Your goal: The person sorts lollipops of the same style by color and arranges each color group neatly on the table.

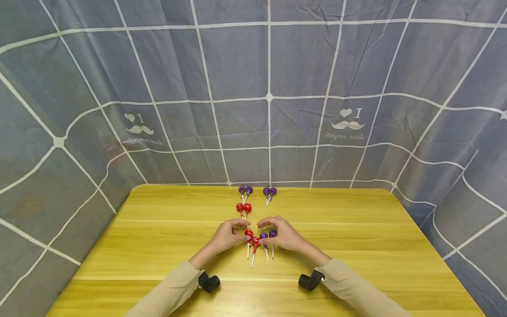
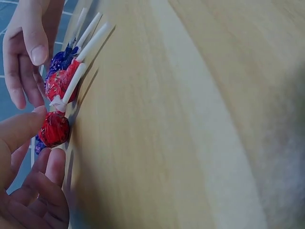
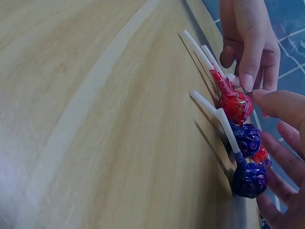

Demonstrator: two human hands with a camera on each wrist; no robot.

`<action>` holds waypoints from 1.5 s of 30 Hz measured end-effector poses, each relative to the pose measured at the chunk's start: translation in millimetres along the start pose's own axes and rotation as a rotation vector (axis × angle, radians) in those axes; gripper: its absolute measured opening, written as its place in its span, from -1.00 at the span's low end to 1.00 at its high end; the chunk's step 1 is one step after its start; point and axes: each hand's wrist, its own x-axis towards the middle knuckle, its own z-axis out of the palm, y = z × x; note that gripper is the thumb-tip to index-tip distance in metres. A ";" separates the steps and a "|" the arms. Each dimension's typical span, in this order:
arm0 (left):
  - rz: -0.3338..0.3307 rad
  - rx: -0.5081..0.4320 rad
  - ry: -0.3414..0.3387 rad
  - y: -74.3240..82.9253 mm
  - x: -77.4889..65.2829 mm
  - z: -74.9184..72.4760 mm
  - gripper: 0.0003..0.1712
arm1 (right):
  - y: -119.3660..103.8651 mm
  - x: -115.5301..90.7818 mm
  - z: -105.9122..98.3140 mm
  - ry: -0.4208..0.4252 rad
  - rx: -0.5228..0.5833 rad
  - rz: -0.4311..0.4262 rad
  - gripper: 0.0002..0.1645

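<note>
My left hand [image 1: 230,234] has its loosely bent fingers and thumb about a red-wrapped lollipop [image 2: 55,129], the thumb tip close against it. Whether it touches is hard to tell. My right hand [image 1: 284,235] arches over two purple-wrapped lollipops [image 3: 250,179], its thumb tip at a second red lollipop [image 3: 236,106]. Its other fingers stay spread and apart from the candy. These lollipops lie side by side between the hands, white sticks pointing toward me. No lollipop appears lifted off the wooden table [image 1: 166,246].
Farther back lie a pair of red lollipops [image 1: 247,208], a purple pair [image 1: 248,190] behind them, and another purple pair [image 1: 273,192] to the right. A grey curtain [image 1: 301,132] with white lines stands along the table's back edge and sides.
</note>
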 end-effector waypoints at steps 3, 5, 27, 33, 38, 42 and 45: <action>-0.001 0.002 0.000 0.7 -0.6 0.3 -0.60 | -0.2 2.3 0.8 0.001 -0.034 -0.005 -0.42; 0.001 0.004 0.000 0.3 0.2 0.7 -0.61 | -0.2 4.8 0.7 -0.002 -0.054 -0.018 -0.42; -0.013 0.071 -0.020 -0.6 -0.6 6.1 -0.63 | 2.8 19.6 1.7 -0.162 -0.115 -0.127 -0.49; 0.010 0.091 -0.012 -1.2 -1.7 4.5 -0.64 | 3.2 23.0 2.8 -0.188 -0.111 -0.173 -0.58; 0.015 0.112 -0.013 -2.1 -4.3 2.8 -0.64 | 3.6 24.2 2.3 -0.216 -0.109 -0.176 -0.59; -0.012 0.118 -0.004 -1.6 -6.5 0.8 -0.65 | 2.6 24.0 1.2 -0.232 -0.097 -0.157 -0.61; -0.041 0.117 0.020 -0.1 -8.0 -1.9 -0.65 | 1.6 24.9 0.0 -0.232 -0.094 -0.153 -0.62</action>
